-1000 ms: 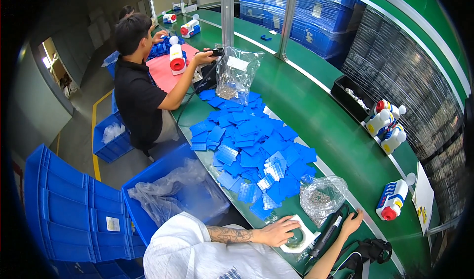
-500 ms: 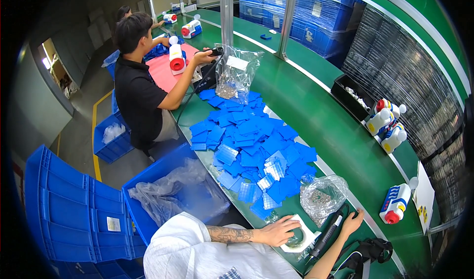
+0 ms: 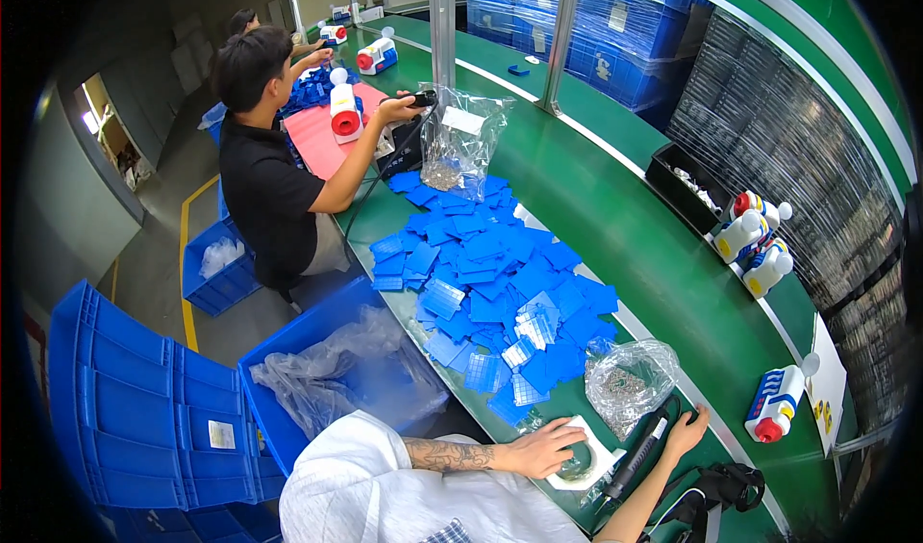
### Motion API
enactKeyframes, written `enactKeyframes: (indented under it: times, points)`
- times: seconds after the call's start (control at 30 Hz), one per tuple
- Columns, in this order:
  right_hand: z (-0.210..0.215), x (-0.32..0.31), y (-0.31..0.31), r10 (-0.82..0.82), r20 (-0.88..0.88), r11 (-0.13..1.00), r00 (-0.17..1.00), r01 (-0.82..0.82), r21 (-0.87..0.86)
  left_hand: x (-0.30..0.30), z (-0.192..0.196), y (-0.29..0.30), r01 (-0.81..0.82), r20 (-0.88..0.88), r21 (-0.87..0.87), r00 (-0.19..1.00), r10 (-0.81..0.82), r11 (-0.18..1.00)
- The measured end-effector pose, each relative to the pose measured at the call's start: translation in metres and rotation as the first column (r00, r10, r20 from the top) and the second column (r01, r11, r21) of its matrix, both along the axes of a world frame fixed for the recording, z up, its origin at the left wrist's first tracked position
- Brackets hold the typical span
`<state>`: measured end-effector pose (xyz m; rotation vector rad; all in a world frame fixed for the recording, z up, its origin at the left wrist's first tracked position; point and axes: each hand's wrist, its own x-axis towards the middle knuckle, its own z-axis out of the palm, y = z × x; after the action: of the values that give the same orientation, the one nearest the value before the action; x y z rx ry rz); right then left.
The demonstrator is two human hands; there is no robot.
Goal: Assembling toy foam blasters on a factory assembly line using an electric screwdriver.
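Observation:
My left hand (image 3: 541, 450) lies over a white frame-like piece (image 3: 606, 458) with a clear, roll-like ring (image 3: 580, 462) in its opening. The fingers are spread across its left side. Just right of it, a dark pen-shaped electric screwdriver (image 3: 638, 458) lies at a slant. My right hand (image 3: 686, 435) is beyond the tool, with bent fingers at its looping black cable (image 3: 677, 402). Above the tool sits a clear plastic bag (image 3: 630, 379) of small metal screws. A big heap of flat blue plastic panels (image 3: 500, 264) spreads to the left of the bag.
A green conveyor belt (image 3: 615, 235) carries a white, blue and red toy (image 3: 775, 404). Similar toys (image 3: 755, 240) stand beside a black bin (image 3: 685, 187). A co-worker (image 3: 279, 158) in black holds a black tool at the far left. Blue crates (image 3: 154, 404) stand left; a black strap (image 3: 726, 490) lies near right.
The toy at the right has slid slightly toward me on the belt. The co-worker's head has shifted a little to the left. Both my hands stay in place.

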<state>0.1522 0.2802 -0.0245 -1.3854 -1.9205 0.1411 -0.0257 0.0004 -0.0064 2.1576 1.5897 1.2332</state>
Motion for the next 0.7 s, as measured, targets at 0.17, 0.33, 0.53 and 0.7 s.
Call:
enactKeyframes:
  times: [0.17, 0.33, 0.53, 0.7]
  points:
    - [0.0008, -0.0004, -0.001, 0.003, -0.009, 1.0, 1.0, -0.003, 0.001, -0.0007, 0.0011, -0.0003, 0.004, -0.01, -0.001, 1.0, -0.004, 1.0]
    - [0.0025, -0.0016, -0.0025, -0.002, 0.003, 1.0, 1.0, 0.002, 0.006, -0.0012, 0.0032, -0.0003, -0.001, -0.011, 0.005, 1.0, 0.001, 1.0]
    - [-0.0019, 0.0019, 0.0023, 0.014, 0.002, 1.0, 1.0, -0.014, 0.009, -0.0003, 0.0004, 0.0004, -0.012, -0.012, 0.011, 1.0, 0.012, 1.0]
    - [0.0004, 0.0, 0.0002, 0.007, -0.005, 1.0, 1.0, -0.007, -0.002, -0.0005, 0.0002, 0.0003, 0.006, 0.002, 0.008, 1.0, -0.006, 1.0]
